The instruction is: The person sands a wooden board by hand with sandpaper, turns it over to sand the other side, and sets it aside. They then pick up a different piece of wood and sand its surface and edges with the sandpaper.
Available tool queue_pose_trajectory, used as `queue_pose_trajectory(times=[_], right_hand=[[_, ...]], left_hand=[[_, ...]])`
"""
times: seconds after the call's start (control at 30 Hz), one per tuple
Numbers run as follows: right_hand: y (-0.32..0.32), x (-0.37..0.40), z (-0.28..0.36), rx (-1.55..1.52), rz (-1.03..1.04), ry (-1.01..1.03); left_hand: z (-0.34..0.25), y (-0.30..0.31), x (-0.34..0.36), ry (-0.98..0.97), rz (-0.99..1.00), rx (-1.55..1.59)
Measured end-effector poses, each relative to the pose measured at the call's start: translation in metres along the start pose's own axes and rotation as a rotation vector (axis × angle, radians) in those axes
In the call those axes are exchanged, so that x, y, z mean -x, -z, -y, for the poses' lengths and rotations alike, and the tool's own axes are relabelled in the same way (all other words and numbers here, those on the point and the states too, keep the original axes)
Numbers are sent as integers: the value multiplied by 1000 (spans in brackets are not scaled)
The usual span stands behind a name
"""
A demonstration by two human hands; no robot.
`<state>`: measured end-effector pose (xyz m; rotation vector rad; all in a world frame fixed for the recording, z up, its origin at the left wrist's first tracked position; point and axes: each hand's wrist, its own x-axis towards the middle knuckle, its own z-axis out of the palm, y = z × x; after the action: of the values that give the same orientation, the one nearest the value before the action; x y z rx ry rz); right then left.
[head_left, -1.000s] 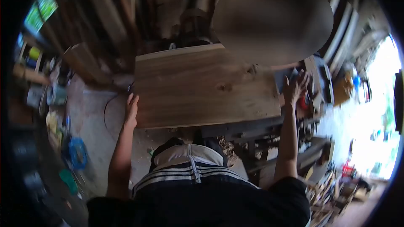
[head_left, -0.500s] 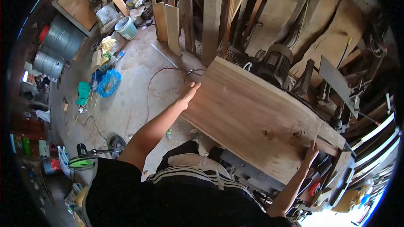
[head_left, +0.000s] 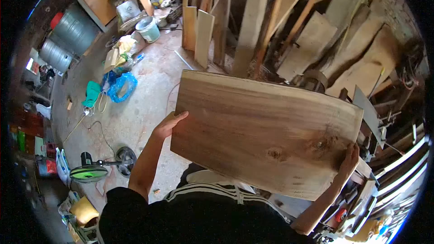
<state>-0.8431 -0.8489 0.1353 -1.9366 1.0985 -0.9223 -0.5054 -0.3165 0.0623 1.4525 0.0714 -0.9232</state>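
A wide wooden board [head_left: 262, 126] with two dark knots near its right end is held up in front of my body. My left hand [head_left: 170, 124] grips its left edge, thumb on the top face and the fingers hidden underneath. At the opposite end, my right hand [head_left: 347, 161] is wrapped round the right edge, close to the knots. The board's long far edge is pale and slightly curved. Part of the machine behind it is covered by the board.
Planks and slabs [head_left: 253, 22] lean at the back. A metal plate [head_left: 368, 110] and clutter stand at the right. On the floor at the left are a fan [head_left: 89, 172], a blue plastic bag [head_left: 122, 88], a green item [head_left: 91, 94] and a bucket [head_left: 148, 29].
The board has come up closer to me and turned, its left end swinging left and nearer. Both hands have moved with it, and the motor is now mostly covered. The view has shifted too.
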Motion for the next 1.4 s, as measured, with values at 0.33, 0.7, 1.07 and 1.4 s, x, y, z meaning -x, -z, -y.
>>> queue_pose_trajectory(times=[0.33,0.7,1.07,1.4], right_hand=[[-239,74,200,-224,223,189],[-464,120,307,-262,471,284],[-711,83,278,-393,665,29],[-788,94,202,161,1213,244]], left_hand=[[25,288,62,-231,-146,365],[32,438,181,-296,-472,339],[-127,473,140,-486,-782,5],[-303,294,-274,-435,-22,-1467]])
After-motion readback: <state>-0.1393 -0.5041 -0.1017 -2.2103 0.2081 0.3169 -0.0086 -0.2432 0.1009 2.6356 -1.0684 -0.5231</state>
